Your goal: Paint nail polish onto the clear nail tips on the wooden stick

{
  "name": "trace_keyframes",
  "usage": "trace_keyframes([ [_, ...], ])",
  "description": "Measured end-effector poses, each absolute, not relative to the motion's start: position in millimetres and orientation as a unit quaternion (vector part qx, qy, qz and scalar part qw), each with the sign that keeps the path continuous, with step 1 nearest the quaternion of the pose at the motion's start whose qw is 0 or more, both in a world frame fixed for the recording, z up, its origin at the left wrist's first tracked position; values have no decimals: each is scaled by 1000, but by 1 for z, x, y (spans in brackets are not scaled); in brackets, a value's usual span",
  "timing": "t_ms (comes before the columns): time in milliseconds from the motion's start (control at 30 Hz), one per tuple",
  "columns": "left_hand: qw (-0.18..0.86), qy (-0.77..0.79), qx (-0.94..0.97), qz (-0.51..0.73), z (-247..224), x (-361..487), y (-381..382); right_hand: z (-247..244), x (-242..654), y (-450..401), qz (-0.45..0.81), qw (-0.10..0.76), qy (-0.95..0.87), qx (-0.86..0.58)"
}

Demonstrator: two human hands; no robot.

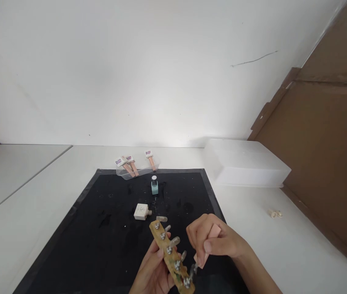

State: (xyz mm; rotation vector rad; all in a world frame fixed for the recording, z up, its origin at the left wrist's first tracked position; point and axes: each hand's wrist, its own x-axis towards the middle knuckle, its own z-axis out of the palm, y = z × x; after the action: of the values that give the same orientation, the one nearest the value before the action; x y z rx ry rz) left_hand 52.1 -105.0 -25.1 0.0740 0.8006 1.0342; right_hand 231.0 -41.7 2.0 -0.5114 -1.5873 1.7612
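A wooden strip (169, 261) with several clear nail tips on metal clips lies in my left hand (155, 267), whose fingers wrap round it from below. The strip slants from upper left to lower right. My right hand (211, 239) pinches a pink brush handle (214, 232), tilted down to the left. Its lower end meets or nearly meets the nail tip (193, 270) at the strip's near end; contact is hard to make out. Just beyond the strip, a white square bottle (141, 211) lies on its side on the black mat (109, 237).
A light-blue polish bottle (154, 185) with a dark cap stands on the mat. Behind it, a clear tray (126, 175) holds several pink-handled brushes. At the right are a translucent white box (246, 163) and small beige pieces (275, 213), with cardboard (323, 163) beyond.
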Motion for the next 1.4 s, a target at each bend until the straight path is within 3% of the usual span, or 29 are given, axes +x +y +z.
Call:
trace_keyframes([
  [667,804,340,29,488,-25,51,-106,-5,231,-41,660,357,-604,-268],
  [1400,805,354,67,471,-34,51,-104,0,230,-42,682,352,-602,-219],
])
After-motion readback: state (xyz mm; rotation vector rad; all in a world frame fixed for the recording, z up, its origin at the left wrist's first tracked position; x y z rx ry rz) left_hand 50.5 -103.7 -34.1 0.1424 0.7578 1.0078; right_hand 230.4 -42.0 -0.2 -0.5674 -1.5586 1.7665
